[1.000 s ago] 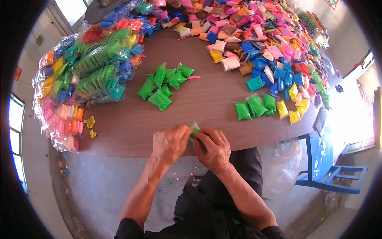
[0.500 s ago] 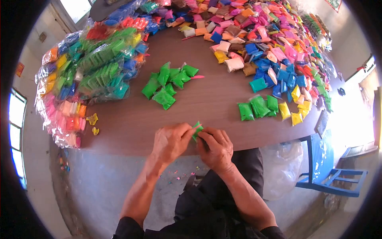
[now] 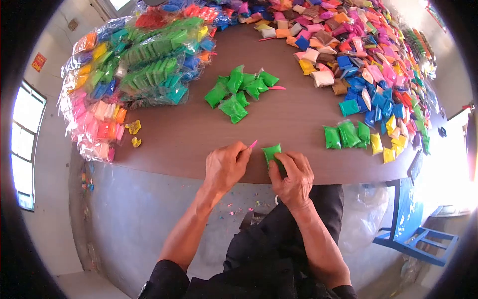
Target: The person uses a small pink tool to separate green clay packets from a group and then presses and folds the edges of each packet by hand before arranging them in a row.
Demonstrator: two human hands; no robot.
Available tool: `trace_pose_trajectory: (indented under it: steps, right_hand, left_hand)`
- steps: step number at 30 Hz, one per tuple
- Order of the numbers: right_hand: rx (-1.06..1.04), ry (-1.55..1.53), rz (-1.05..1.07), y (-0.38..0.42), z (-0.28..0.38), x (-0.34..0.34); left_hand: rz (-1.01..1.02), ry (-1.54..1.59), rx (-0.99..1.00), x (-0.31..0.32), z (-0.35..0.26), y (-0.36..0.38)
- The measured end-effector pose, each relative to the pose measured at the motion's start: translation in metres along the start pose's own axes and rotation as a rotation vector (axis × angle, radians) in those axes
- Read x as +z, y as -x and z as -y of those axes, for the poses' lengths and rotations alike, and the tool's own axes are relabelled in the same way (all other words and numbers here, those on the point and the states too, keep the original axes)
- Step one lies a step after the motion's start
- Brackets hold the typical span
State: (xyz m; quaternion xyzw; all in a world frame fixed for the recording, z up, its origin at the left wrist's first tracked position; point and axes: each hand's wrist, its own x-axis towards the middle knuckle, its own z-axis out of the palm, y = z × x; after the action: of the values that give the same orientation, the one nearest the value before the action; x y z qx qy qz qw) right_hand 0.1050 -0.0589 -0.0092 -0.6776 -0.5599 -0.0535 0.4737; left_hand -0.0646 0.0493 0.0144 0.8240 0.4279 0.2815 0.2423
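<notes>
Near the table's front edge my right hand [image 3: 293,174] pinches a small green clay packet [image 3: 272,150] between thumb and fingers. The packet stands tilted, its lower part hidden by my fingers. A short way to the left, my left hand [image 3: 226,163] is closed around a slim pink plastic stick [image 3: 253,144]; only its tip shows past the thumb. Beyond my hands lies a loose cluster of green packets [image 3: 233,108], with another pink stick [image 3: 277,88] at its right side. Several more green packets [image 3: 348,134] lie in a row to the right.
Clear bags of coloured packets [image 3: 149,70] are heaped at the left of the brown table [image 3: 199,144]. A large pile of loose packets [image 3: 348,55] covers the back right. Yellow scraps [image 3: 133,127] lie at left. A blue chair [image 3: 413,234] stands at right.
My hands have moved apart. The pink stick, earlier against the green packet, is now clear of it in my left hand. The view has shifted, so the table appears further right.
</notes>
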Motion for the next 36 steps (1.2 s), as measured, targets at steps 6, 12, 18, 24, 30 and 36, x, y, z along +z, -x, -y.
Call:
trace_pose_trajectory:
  steps: [6,12,18,24,30,36]
  right_hand:
    - [0.028,0.009,0.006,-0.003,0.003,0.003]
    - [0.086,-0.037,0.085,-0.005,0.000,-0.009]
    - [-0.008,-0.065,0.217,-0.013,-0.014,-0.020]
    - [0.060,-0.040,0.151,-0.007,-0.009,-0.015]
    - [0.051,-0.022,0.109,-0.004,-0.009,-0.012]
    - [0.014,-0.009,0.094,-0.004,-0.009,-0.013]
  left_hand:
    - [0.024,0.003,-0.007,0.009,0.002,0.012]
    - [-0.008,0.147,-0.069,-0.001,-0.003,0.008]
    - [-0.039,0.085,0.018,0.017,-0.018,0.023]
    - [-0.071,0.089,0.009,0.012,-0.008,0.012]
    - [-0.033,0.137,0.019,0.013,-0.010,0.019]
    - [0.132,0.234,-0.036,-0.007,-0.016,0.014]
